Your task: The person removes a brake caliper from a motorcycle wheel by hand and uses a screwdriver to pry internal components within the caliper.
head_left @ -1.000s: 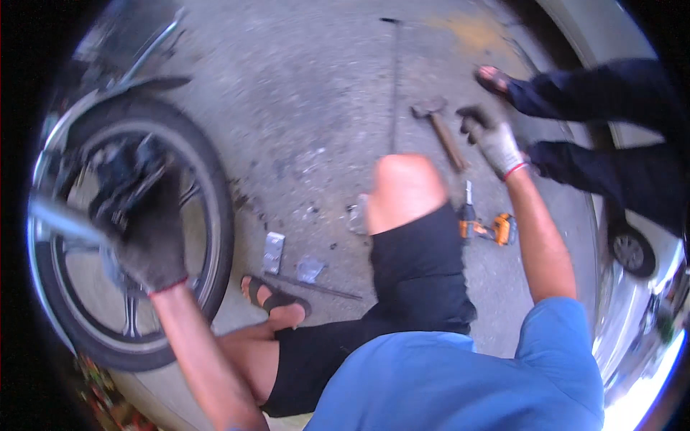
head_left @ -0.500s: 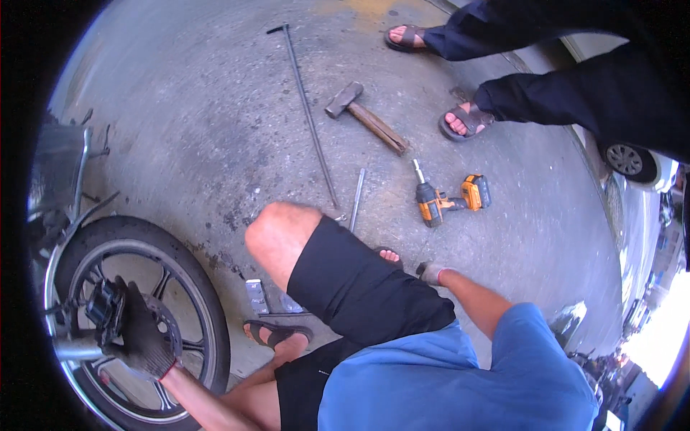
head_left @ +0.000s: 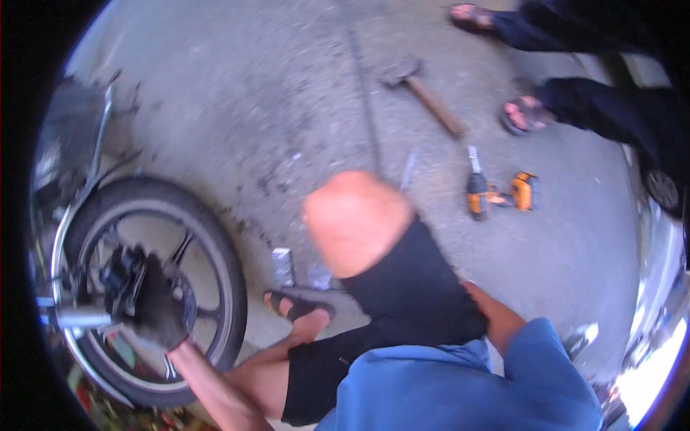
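My left hand (head_left: 159, 305), in a dark glove, is wrapped round a black brake caliper (head_left: 122, 276) at the motorcycle's wheel. Its fingertips are partly hidden behind the caliper. Right beside the hand are the brake disc (head_left: 188, 305) and the spoked alloy wheel with its black tyre (head_left: 228, 269). A silver fork tube (head_left: 83, 318) runs in from the left below the caliper. My right forearm (head_left: 496, 310) goes down behind my raised thigh, which hides that hand.
On the concrete lie an orange and black cordless impact wrench (head_left: 478, 195), a sledgehammer (head_left: 435, 104), a long metal bar (head_left: 365, 93) and a short rod (head_left: 410, 169). A small box (head_left: 282, 266) and a clear plastic bag (head_left: 319, 275) lie near my foot. Another person's sandalled foot (head_left: 527, 115) stands at the far right.
The view has swung, so the floor tools appear farther right and higher. My left hand stays at the caliper. The right hand, visible before near my foot, is now behind my leg.
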